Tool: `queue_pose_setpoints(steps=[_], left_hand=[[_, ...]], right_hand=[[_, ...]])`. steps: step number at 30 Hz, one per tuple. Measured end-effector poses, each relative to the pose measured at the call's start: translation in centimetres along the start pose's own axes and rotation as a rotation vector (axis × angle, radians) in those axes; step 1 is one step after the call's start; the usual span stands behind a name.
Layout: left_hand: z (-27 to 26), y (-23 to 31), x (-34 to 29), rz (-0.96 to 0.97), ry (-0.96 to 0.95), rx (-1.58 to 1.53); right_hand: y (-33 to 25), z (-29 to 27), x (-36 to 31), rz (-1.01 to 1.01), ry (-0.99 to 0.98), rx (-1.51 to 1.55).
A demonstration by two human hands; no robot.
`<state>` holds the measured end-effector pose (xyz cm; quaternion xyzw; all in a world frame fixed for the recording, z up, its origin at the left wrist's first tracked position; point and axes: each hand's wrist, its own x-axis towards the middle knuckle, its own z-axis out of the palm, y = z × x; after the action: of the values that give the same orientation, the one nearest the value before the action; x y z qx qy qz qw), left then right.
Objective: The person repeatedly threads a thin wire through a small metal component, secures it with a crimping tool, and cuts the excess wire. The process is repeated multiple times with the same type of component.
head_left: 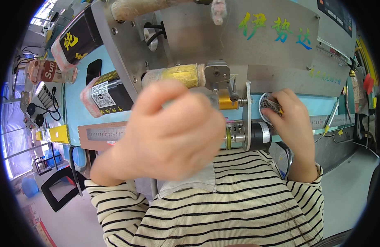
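Observation:
My left hand [173, 131] is raised close in the middle, fingers curled into a blurred fist. Whatever it may hold is hidden. Behind it stands a metal machine with a yellow-wrapped roller [185, 75], a gold cylinder [227, 101] and a black round motor-like part [260, 136]. On the right, my right hand [292, 119] reaches down into a small round dish [261, 99] with a white rim. Many tiny dark pieces [270, 104] fill this dish. Thumb and fingers are drawn together among them; what they pinch is too small to make out.
A metal panel [198, 37] rises at the back. A steel ruler [104, 133] runs along the table's front edge. Left of the machine are a black box with pink edging [111, 92], a phone [94, 70] and a drink container [49, 70]. A black-framed seat [60, 191] stands lower left.

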<state>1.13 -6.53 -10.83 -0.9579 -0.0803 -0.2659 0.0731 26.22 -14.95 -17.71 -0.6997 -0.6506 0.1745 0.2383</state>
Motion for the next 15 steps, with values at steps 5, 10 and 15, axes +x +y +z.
queue_pose_setpoints(steps=[5,10,15], left_hand=[[1.3,1.9,-1.4,0.093,0.129,-0.118],[0.9,2.1,-1.3,0.017,0.163,-0.138],[1.1,2.2,-0.8,0.022,0.142,-0.169]], right_hand=[[1.6,1.4,-0.3,-0.013,0.081,0.0],[2.2,-0.3,-0.2,0.063,0.142,0.147],[2.9,-0.9,-0.2,0.101,0.14,0.096]])
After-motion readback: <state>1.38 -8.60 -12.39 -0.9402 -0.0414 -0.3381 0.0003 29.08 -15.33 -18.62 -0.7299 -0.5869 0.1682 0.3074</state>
